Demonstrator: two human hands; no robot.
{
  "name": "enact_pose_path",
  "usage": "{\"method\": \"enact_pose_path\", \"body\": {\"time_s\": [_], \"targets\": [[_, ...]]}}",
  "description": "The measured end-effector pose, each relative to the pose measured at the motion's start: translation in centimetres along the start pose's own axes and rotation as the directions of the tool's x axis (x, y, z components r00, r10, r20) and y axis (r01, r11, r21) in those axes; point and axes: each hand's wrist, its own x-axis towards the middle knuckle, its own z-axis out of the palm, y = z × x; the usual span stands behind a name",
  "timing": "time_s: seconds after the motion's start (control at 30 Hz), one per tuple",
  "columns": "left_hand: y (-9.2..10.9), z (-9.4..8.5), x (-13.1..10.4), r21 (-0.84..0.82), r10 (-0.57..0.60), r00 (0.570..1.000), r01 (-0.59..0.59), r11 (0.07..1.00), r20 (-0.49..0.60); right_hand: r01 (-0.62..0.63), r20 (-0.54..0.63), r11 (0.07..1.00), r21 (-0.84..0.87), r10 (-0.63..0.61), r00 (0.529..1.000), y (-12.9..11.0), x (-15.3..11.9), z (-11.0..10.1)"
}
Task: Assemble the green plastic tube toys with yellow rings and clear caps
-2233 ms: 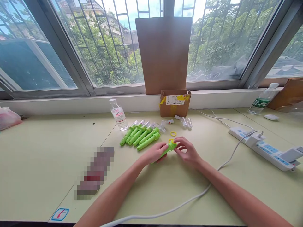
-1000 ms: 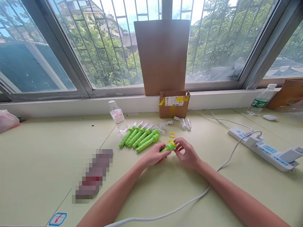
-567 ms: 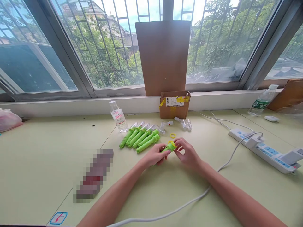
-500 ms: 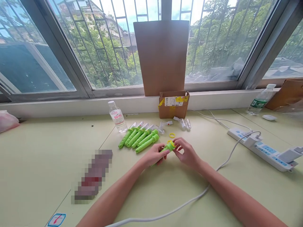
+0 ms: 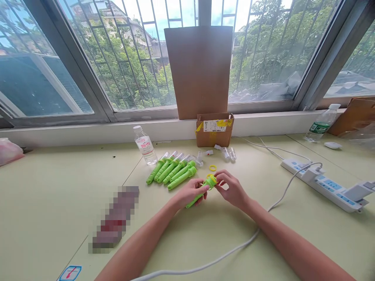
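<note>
My left hand (image 5: 191, 191) is wrapped around a green plastic tube-shaped handle (image 5: 193, 201), whose threaded wide end points up and to the right. At that end, the closed thumb and fingers of my right hand (image 5: 233, 190) pinch a yellow ring (image 5: 216, 179); it sits at the rim, partly hidden by the fingertips. Another yellow ring (image 5: 212, 168) lies on the table just beyond the hands. To the left, several similar green handles (image 5: 182, 178) lie side by side, some with clear ribbed tops. Clear plastic caps (image 5: 232, 154) lie farther back.
A water bottle (image 5: 145, 145) stands behind the green handles, near a small cardboard box (image 5: 215, 138). On the right are a power strip (image 5: 329, 183) and another bottle (image 5: 322, 124). A white cable (image 5: 231, 251) crosses under my right forearm. A blurred object (image 5: 115, 218) lies left.
The green handle has tilted slightly in my left hand, so more of its lower end shows below the fingers. Both hands stay in nearly the same place.
</note>
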Motion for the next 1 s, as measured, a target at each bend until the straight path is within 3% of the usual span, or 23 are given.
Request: {"method": "enact_pose_path", "body": {"time_s": [0.43,0.77,1.0], "targets": [[0.15,0.50,-0.09,-0.206,-0.039,0.995,0.057,0.977,0.088,0.051,-0.063,0.998,-0.022,-0.052,0.997,0.02,0.09,-0.34],[-0.65,0.06,0.29,-0.274,-0.040,0.987,0.083,0.958,0.158,0.056,-0.101,0.998,0.009,-0.055,0.993,-0.34,0.20,-0.70],[-0.42,0.74,-0.02,-0.218,-0.045,0.992,0.070,0.973,0.117,0.040,-0.118,0.999,0.009,-0.039,0.992,-0.70,0.18,-0.55]]}}
